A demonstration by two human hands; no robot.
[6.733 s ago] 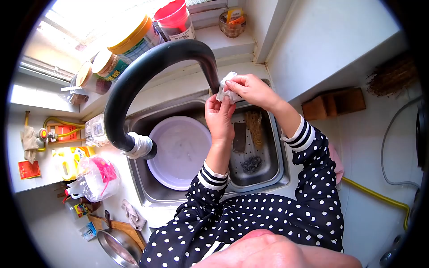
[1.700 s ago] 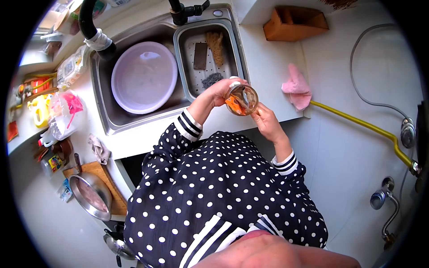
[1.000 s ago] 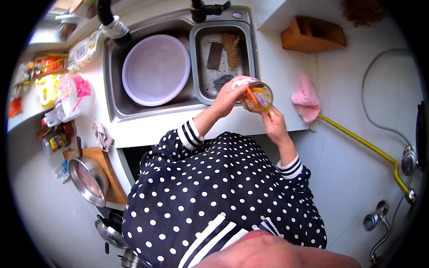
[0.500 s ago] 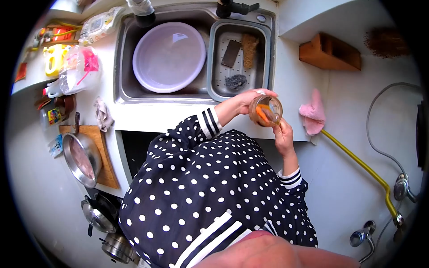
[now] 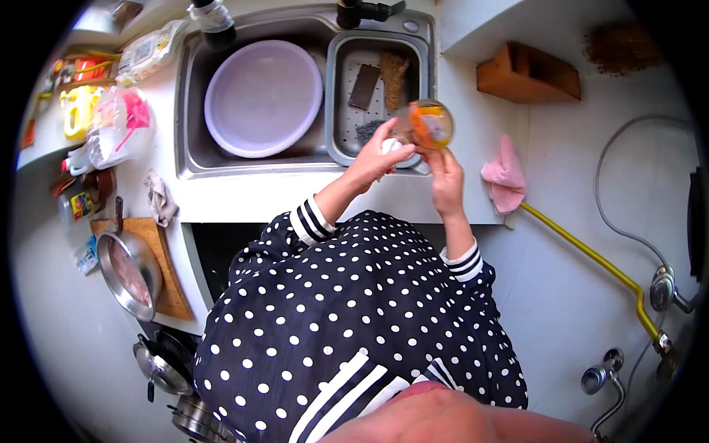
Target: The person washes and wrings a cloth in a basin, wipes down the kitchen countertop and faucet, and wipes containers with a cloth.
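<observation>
A clear glass jar (image 5: 432,127), with orange and yellow showing on it, is tilted over the front right corner of the sink and slightly blurred. My right hand (image 5: 447,186) grips it from below with closed fingers. Close beside the jar, my left hand (image 5: 365,162) is closed on a small crumpled white thing (image 5: 391,147), which shows between thumb and fingers; its kind is unclear. Behind my left hand, a grey scouring pad (image 5: 369,132) lies in the grey drain basket (image 5: 331,88), together with a dark flat block (image 5: 364,87) and a tan fibrous scrubber (image 5: 394,80).
A lilac basin (image 5: 264,100) fills the sink's left bowl, near the black faucet (image 5: 362,13). On the right are a pink cloth (image 5: 504,177), a yellow pipe (image 5: 583,255) and a wooden box (image 5: 526,74). A metal pan (image 5: 131,277) rests on a cutting board (image 5: 173,284) at left.
The jar has moved up and left over the sink corner and tipped. My right hand now grips it. My left hand has shifted left, with something white in its fingers.
</observation>
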